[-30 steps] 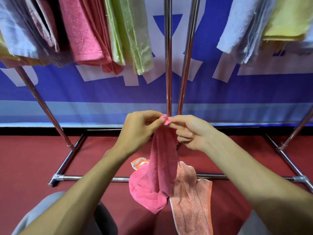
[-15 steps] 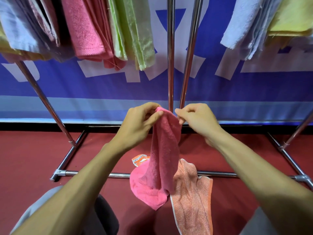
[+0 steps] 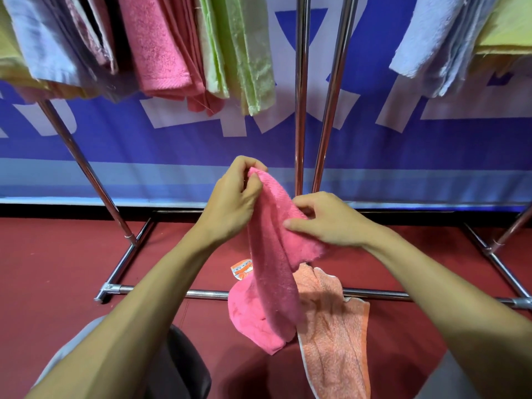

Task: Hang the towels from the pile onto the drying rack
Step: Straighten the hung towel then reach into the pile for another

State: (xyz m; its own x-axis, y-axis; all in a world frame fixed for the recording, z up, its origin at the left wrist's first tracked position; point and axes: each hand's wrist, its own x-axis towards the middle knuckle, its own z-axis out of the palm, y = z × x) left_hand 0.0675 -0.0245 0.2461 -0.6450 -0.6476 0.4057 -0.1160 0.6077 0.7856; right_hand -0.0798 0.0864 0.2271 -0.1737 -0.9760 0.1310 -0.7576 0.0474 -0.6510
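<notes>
Since my left grip (image 3: 233, 203) pinches the top corner of the pink towel (image 3: 270, 272) and my right grip (image 3: 331, 221) pinches a fold of its edge lower and to the right, the cloth hangs as a narrow bunch. Long axis is near vertical, running down and slightly toward me from the left grip. Left grip is higher; both sit just in front of the drying rack (image 3: 300, 110) uprights. The bottom end overlaps the orange towel (image 3: 334, 341), which lies on the red floor (image 3: 57, 269) across the base bar (image 3: 172, 292). Can't tell if the pink one touches the floor. My read: top edge needs to go horizontal first, so right grip works out along the hem, then both lift. Top rail is above frame, not visible. Hung pink (image 3: 155, 53) and green towel (image 3: 244, 59) crowd upper left, pale blue towel (image 3: 426, 41) and yellow towel (image 3: 506, 24) upper right. The gap around the uprights looks like the free slot. Blue banner (image 3: 403, 145) sits behind. Risk: bunched cloth drapes doubled.
</notes>
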